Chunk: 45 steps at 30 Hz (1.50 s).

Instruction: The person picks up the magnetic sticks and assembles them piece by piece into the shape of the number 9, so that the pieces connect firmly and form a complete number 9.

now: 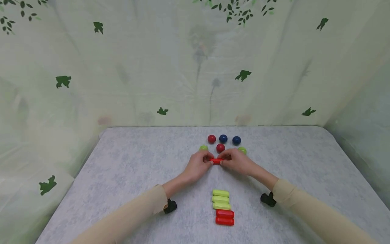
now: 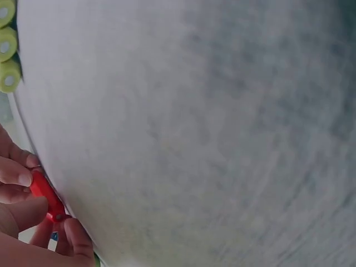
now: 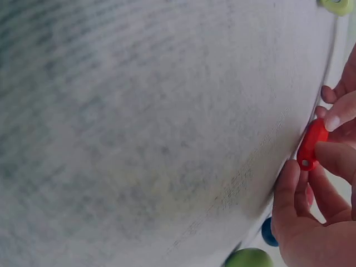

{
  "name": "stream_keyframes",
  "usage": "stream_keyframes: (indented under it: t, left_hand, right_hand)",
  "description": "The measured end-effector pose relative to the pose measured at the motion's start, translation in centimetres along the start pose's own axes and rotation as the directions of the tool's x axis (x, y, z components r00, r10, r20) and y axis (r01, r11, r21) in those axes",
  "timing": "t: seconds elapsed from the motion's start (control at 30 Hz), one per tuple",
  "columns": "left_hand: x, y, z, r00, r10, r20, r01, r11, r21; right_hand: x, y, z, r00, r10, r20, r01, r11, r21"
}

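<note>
Both hands meet at mid-table, the left hand [image 1: 198, 165] and right hand [image 1: 237, 161] pinching a red bar [image 1: 216, 161]. Just beyond them, balls [image 1: 223, 138] crowd the far side, seemingly leaving little gap. Toward the person, a column of green and red bars [image 1: 223, 206] blocks the middle lane between the forearms. The grey table [image 1: 128, 176] lies open to the left and right.

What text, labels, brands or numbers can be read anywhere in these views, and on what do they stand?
None: no readable text in any view.
The red rod held by the left hand and right hand is plain.
The green rods, red rods and balls carry no marks.
The backdrop cloth shows only leaf and bird prints, no lettering.
</note>
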<state>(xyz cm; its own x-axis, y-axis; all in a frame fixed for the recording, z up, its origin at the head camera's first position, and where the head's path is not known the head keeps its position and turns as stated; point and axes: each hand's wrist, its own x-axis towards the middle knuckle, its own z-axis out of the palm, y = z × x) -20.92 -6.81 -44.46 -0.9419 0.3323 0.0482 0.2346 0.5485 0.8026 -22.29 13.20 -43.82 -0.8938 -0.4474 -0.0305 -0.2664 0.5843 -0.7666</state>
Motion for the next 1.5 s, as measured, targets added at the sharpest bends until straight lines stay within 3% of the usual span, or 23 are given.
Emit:
stream_keyframes:
  t: [0.23,0.4,0.57,0.77,0.87,1.0,1.17,1.33,1.5]
  left_hand:
    - [0.9,-0.4,-0.3,0.998,0.051,0.04,-0.053,0.997,0.061]
    - [1.3,-0.5,-0.4,0.997,0.031,0.067,-0.035,0.998,0.058]
    - [1.4,-0.6,-0.4,0.997,0.013,0.077,-0.017,0.998,0.059]
    - [1.3,-0.5,-0.3,0.996,-0.027,0.083,0.024,0.999,0.041]
    - [1.3,-0.3,-0.4,0.995,-0.039,0.087,0.036,0.999,0.035]
    - [1.4,-0.3,-0.3,0.996,-0.031,0.087,0.027,0.999,0.044]
    - [1.6,-0.2,-0.3,0.996,-0.002,0.085,-0.003,0.998,0.061]
    - [1.6,-0.3,-0.3,0.997,0.0,0.081,-0.006,0.997,0.078]
    - [1.6,-0.4,-0.4,0.996,-0.01,0.084,0.004,0.997,0.071]
  right_hand:
    - [0.2,-0.2,0.1,1.0,-0.002,-0.008,0.002,0.999,-0.032]
    - [-0.7,-0.2,-0.4,0.999,0.021,-0.042,-0.023,0.999,-0.031]
    - [-2.3,-0.2,-1.8,0.989,0.05,-0.141,-0.057,0.998,-0.042]
    - [-3.2,0.8,-3.8,0.959,-0.001,-0.282,-0.034,0.992,-0.119]
    - [-3.1,1.8,-4.5,0.951,-0.032,-0.307,-0.026,0.983,-0.184]
    - [-2.7,2.8,-5.2,0.964,-0.042,-0.264,-0.018,0.975,-0.222]
    - [-2.3,3.5,-5.5,0.986,0.012,-0.168,-0.043,0.982,-0.182]
    - [-2.3,3.9,-5.4,0.993,0.066,-0.098,-0.08,0.986,-0.146]
    - [-2.4,4.1,-5.2,0.997,0.054,-0.062,-0.063,0.986,-0.153]
